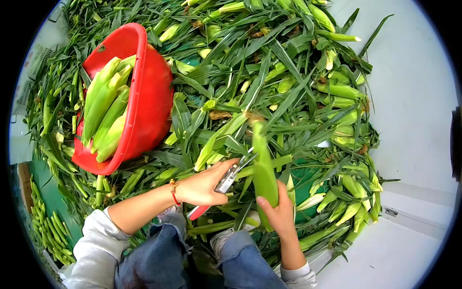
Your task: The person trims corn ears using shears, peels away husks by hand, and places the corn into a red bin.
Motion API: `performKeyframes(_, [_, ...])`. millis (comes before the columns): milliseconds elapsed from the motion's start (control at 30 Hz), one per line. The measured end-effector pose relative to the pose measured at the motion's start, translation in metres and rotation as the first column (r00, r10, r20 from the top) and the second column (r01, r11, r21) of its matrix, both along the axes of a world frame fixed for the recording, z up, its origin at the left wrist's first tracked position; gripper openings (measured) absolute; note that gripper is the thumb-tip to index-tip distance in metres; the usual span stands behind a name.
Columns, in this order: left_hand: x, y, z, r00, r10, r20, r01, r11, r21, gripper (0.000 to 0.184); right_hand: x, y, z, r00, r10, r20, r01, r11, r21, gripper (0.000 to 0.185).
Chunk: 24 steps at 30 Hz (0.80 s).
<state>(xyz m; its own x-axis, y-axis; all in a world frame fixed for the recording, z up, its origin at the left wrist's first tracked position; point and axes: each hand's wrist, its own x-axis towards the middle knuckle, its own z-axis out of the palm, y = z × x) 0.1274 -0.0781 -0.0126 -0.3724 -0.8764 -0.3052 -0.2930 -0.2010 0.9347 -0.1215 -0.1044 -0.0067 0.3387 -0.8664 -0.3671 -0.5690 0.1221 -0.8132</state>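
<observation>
My left hand (207,185) is wrapped round a pair of pruning shears (227,179) with a red handle, and a red bracelet circles that wrist. The shears' metal tips point up and right, close beside an ear of corn (264,178) in its green husk. My right hand (280,209) grips this ear near its lower end, thumb across the front. The ear stands nearly upright in view, its brown silk end at the top and blurred. Whether the blades touch the husk, I cannot tell.
A red basin (153,96) lies tilted at the left with several husked-green ears (103,106) inside. Corn leaves and ears (288,62) cover the floor around me. A white wall (414,120) stands at the right. More green ears (50,231) lie at the lower left.
</observation>
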Motion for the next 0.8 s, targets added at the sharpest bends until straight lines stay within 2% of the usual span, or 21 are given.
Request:
performKeyframes(100, [0.004, -0.005, 0.003, 0.962, 0.059, -0.266, 0.021, 0.957, 0.289, 0.084, 0.001, -0.001, 0.004, 0.981, 0.129, -0.144, -0.138, 0.989, -0.054, 0.065])
performKeyframes(133, [0.007, -0.005, 0.000, 0.953, 0.039, -0.301, 0.051, 0.957, 0.286, 0.082, -0.001, -0.003, 0.006, 0.972, 0.152, -0.178, -0.169, 0.982, -0.086, 0.064])
performKeyframes(233, [0.024, -0.011, -0.004, 0.963, -0.163, -0.216, 0.216, 0.943, 0.253, 0.081, -0.012, -0.014, 0.012, 0.927, 0.233, -0.294, -0.291, 0.941, -0.171, 0.063])
performKeyframes(300, [0.021, -0.007, -0.002, 0.982, -0.180, -0.063, 0.189, 0.967, 0.172, 0.078, -0.017, -0.024, 0.017, 0.877, 0.301, -0.375, -0.400, 0.889, -0.222, 0.062])
performKeyframes(333, [0.017, -0.005, -0.001, 0.983, -0.184, 0.014, 0.180, 0.975, 0.129, 0.076, -0.019, -0.027, 0.018, 0.884, 0.299, -0.360, -0.407, 0.871, -0.276, 0.060])
performKeyframes(367, [0.014, -0.002, 0.002, 0.978, -0.185, 0.092, 0.178, 0.981, 0.082, 0.075, -0.018, -0.029, 0.020, 0.866, 0.300, -0.401, -0.422, 0.868, -0.262, 0.060])
performKeyframes(433, [0.004, 0.012, 0.000, 0.972, -0.061, 0.225, 0.071, 0.997, -0.036, 0.063, -0.018, -0.031, 0.027, 0.821, 0.301, -0.486, -0.451, 0.863, -0.227, 0.060])
performKeyframes(467, [0.003, 0.019, -0.012, 0.958, 0.005, 0.287, 0.027, 0.994, -0.109, 0.060, -0.017, -0.030, 0.026, 0.798, 0.322, -0.510, -0.449, 0.881, -0.147, 0.062])
performKeyframes(500, [0.006, 0.022, -0.020, 0.937, 0.073, 0.343, -0.008, 0.983, -0.185, 0.057, -0.022, -0.027, 0.018, 0.867, 0.309, -0.391, -0.398, 0.902, -0.168, 0.063])
performKeyframes(533, [0.011, 0.021, -0.024, 0.922, 0.135, 0.362, -0.158, 0.987, 0.035, 0.050, -0.032, -0.021, 0.004, 0.917, 0.296, -0.268, -0.349, 0.920, -0.178, 0.063])
performKeyframes(567, [0.019, 0.024, -0.031, 0.910, 0.225, 0.347, -0.275, 0.956, 0.103, 0.050, -0.041, -0.018, -0.005, 0.950, 0.278, -0.142, -0.301, 0.935, -0.186, 0.064])
performKeyframes(600, [0.026, 0.031, -0.040, 0.935, 0.217, 0.281, -0.275, 0.944, 0.185, 0.052, -0.044, -0.013, -0.006, 0.981, 0.194, 0.024, -0.195, 0.981, 0.017, 0.067])
performKeyframes(633, [0.033, 0.039, -0.046, 0.953, 0.212, 0.217, -0.267, 0.926, 0.266, 0.054, -0.043, -0.006, -0.007, 0.981, 0.164, 0.099, -0.169, 0.984, 0.048, 0.067])
performKeyframes(667, [0.035, 0.046, -0.047, 0.991, 0.096, 0.096, -0.128, 0.899, 0.419, 0.052, -0.037, -0.001, -0.009, 0.975, 0.134, 0.177, -0.148, 0.986, 0.070, 0.067])
performKeyframes(700, [0.031, 0.046, -0.027, 0.999, 0.005, 0.042, -0.021, 0.922, 0.386, 0.053, -0.027, 0.002, -0.011, 0.962, 0.100, 0.253, -0.126, 0.988, 0.090, 0.067])
performKeyframes(733, [0.023, 0.056, -0.021, 0.996, 0.069, -0.055, -0.042, 0.921, 0.386, 0.060, -0.013, 0.005, -0.009, 0.965, 0.064, 0.253, -0.100, 0.986, 0.135, 0.061])
performKeyframes(767, [0.012, 0.065, -0.018, 0.979, 0.115, -0.169, -0.040, 0.919, 0.392, 0.068, 0.008, 0.010, -0.009, 0.967, -0.050, 0.250, -0.004, 0.977, 0.213, 0.053])
performKeyframes(800, [0.004, 0.066, -0.009, 0.959, 0.209, -0.193, -0.169, 0.965, 0.203, 0.069, 0.030, 0.011, -0.002, 0.986, 0.027, 0.165, -0.040, 0.996, 0.075, 0.048])
